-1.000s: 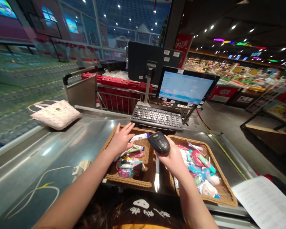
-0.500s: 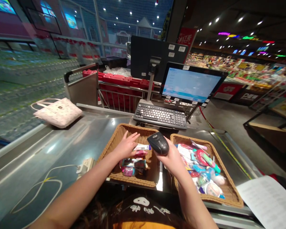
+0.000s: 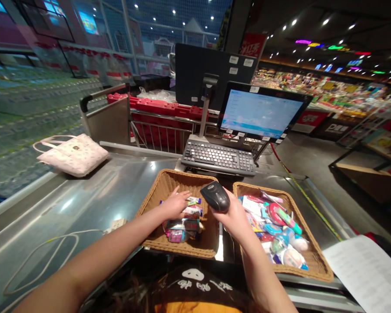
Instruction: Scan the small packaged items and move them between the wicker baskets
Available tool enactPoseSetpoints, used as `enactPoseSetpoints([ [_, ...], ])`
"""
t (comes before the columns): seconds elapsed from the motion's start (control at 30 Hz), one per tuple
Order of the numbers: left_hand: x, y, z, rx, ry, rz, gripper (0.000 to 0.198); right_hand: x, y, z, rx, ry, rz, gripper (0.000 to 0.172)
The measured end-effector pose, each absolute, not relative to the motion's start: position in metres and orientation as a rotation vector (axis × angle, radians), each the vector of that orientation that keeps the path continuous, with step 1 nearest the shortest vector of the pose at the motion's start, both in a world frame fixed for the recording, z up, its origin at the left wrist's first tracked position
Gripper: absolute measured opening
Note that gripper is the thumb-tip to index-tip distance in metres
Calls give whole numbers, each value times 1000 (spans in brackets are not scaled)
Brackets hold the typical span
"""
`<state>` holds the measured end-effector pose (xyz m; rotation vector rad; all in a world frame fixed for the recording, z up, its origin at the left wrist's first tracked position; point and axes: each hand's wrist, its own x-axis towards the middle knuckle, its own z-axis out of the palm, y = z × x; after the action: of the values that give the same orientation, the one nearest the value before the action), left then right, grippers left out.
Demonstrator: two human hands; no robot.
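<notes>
My right hand (image 3: 236,214) is closed around a black barcode scanner (image 3: 215,196), held between two wicker baskets. My left hand (image 3: 175,204) reaches into the left basket (image 3: 156,198) with its fingers curled on small packaged items (image 3: 185,217); which one they grip is hidden. The right basket (image 3: 313,256) is filled with several colourful packaged goods (image 3: 276,226).
A keyboard (image 3: 219,157), a lit touchscreen (image 3: 260,114) and the back of a second monitor (image 3: 202,69) stand behind the baskets. A pale handbag (image 3: 73,154) lies on the steel counter (image 3: 84,195) at left. A white cable and power strip (image 3: 115,224) lie near me. A printed sheet (image 3: 368,271) lies at right.
My left hand has drawn back from the far rim of the left basket and settled down onto the items in it, fingers curling. The scanner hand has barely moved.
</notes>
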<state>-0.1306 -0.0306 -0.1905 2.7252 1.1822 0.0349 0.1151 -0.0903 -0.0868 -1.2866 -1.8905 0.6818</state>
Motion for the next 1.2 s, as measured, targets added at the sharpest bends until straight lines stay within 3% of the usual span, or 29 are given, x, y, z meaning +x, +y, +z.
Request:
enactPoseSetpoints([
  [0.3, -128, -29, -212, 2704, 1197, -151, 25, 118, -89, -83, -1293, -1883, 708, 41],
  [0.57, -128, -27, -201, 2679, 1218, -183, 17, 130, -95, -81, -1333, -1857, 692, 40],
  [0.9, -51, -24, -145, 2784, 1093, 324, 41, 164, -112, -64, -1310, -1747, 640, 40],
  [1.2, 68, -44, -146, 2715, 740, 644, 60, 220, -135, -48, -1437, -1658, 401, 37],
])
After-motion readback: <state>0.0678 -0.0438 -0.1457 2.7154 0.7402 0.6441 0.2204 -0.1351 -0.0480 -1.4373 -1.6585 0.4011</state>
